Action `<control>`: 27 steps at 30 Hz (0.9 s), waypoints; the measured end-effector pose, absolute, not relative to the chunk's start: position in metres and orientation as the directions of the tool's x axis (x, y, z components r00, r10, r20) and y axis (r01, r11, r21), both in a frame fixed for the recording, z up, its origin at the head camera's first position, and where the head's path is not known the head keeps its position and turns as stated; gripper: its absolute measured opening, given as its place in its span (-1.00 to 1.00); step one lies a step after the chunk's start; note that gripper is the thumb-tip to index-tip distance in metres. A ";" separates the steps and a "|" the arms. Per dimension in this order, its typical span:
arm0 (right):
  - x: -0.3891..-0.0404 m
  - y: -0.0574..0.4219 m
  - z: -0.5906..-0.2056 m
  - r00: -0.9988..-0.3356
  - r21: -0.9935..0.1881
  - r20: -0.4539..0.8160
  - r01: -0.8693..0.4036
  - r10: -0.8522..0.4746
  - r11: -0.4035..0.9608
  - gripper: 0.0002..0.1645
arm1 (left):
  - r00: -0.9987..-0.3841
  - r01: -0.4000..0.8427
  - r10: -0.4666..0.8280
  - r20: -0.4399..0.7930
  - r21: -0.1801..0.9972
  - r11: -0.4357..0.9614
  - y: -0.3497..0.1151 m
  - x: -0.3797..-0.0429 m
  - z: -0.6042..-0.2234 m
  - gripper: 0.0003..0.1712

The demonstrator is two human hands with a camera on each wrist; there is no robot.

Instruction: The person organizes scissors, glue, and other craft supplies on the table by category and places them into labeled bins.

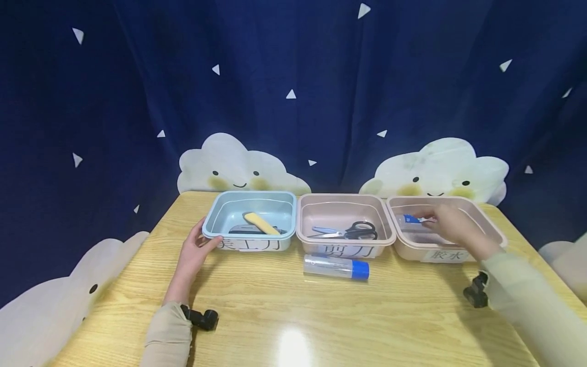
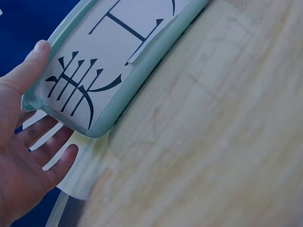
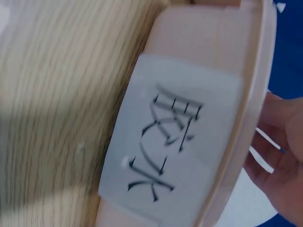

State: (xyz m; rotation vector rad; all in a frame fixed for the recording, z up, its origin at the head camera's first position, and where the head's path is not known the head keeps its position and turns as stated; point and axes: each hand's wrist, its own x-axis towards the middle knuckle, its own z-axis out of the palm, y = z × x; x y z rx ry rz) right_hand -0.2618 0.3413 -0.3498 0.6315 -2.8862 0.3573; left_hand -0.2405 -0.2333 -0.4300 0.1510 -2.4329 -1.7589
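Observation:
At the left, my left hand (image 1: 191,251) touches the near left corner of a light-blue basket (image 1: 212,211). Its thumb (image 2: 40,59) lies on the rim while the other fingers spread loosely beside the outer wall. A yellow-handled cutter (image 1: 260,223) and a grey utility knife (image 1: 245,229) lie inside. My right hand (image 1: 448,223) reaches into the right pink basket (image 1: 479,211) and pinches the end of a clear glue bottle (image 1: 409,220) with blue on it. In the right wrist view, the basket wall hides its fingertips. Another clear glue bottle (image 1: 334,267) with a blue cap lies on the table.
Between the outer baskets stands a middle pink basket (image 1: 344,201), holding black-handled scissors (image 1: 359,231) and a blue-handled pair (image 1: 324,229). Paper labels (image 1: 444,256) face front. A dark-blue curtain (image 1: 293,127) with clouds hangs behind the wooden table (image 1: 257,316).

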 end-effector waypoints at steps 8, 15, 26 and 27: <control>-0.244 0.308 -0.344 -0.868 -0.219 0.343 -0.447 -0.360 0.867 -0.72 | -0.985 0.014 -0.159 0.068 0.946 0.323 -0.234 -0.240 -0.429 -0.04; -0.227 0.276 -0.343 -0.814 -0.252 0.445 -0.513 -0.373 0.821 -0.74 | -0.986 0.011 -0.153 0.062 0.948 0.317 -0.233 -0.240 -0.429 -0.04; -0.200 0.220 -0.356 -0.773 -0.232 0.429 -0.595 -0.468 0.770 -0.76 | -0.985 0.005 -0.163 0.059 0.950 0.312 -0.232 -0.240 -0.430 -0.03; -0.199 0.216 -0.358 -0.766 -0.220 0.433 -0.602 -0.476 0.768 -0.75 | -0.985 0.003 -0.162 0.056 0.950 0.311 -0.232 -0.240 -0.430 -0.03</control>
